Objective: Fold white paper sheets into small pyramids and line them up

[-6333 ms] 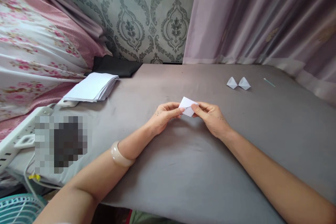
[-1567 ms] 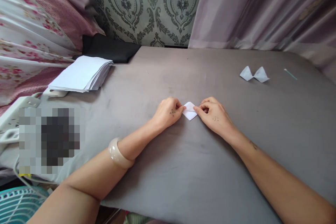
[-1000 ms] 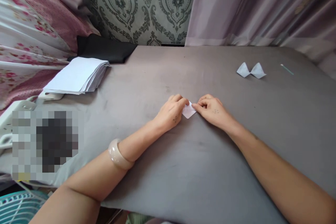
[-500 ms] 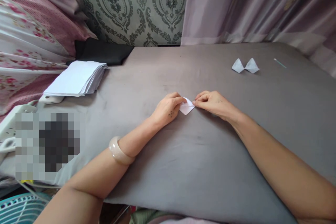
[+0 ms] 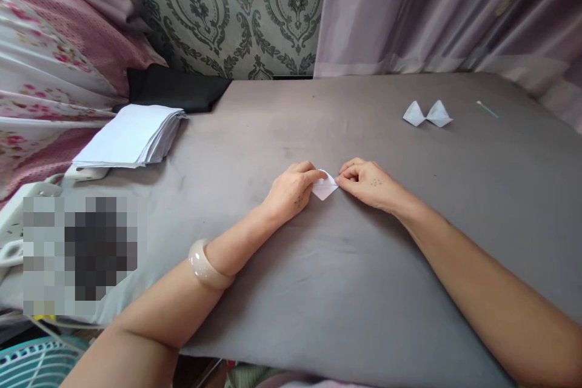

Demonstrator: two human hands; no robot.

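Observation:
A small folded piece of white paper lies on the grey cloth-covered surface between my two hands. My left hand is closed on its left side, with the fingertips pressing over the upper part. At the paper's right corner, my right hand pinches the edge between thumb and index finger. My fingers partly hide the top and left of the paper. Farther back on the right stands a pair of folded white paper shapes, their points up and their inner corners meeting.
A thin stick with a white tip lies at the far right. At the left are a stack of white paper, a black cloth-like item, a white power strip and a blurred-out patch. A teal basket sits low left.
Both hands keep their places on the paper, with only a very slight shift of my right fingers. The view has moved a little.

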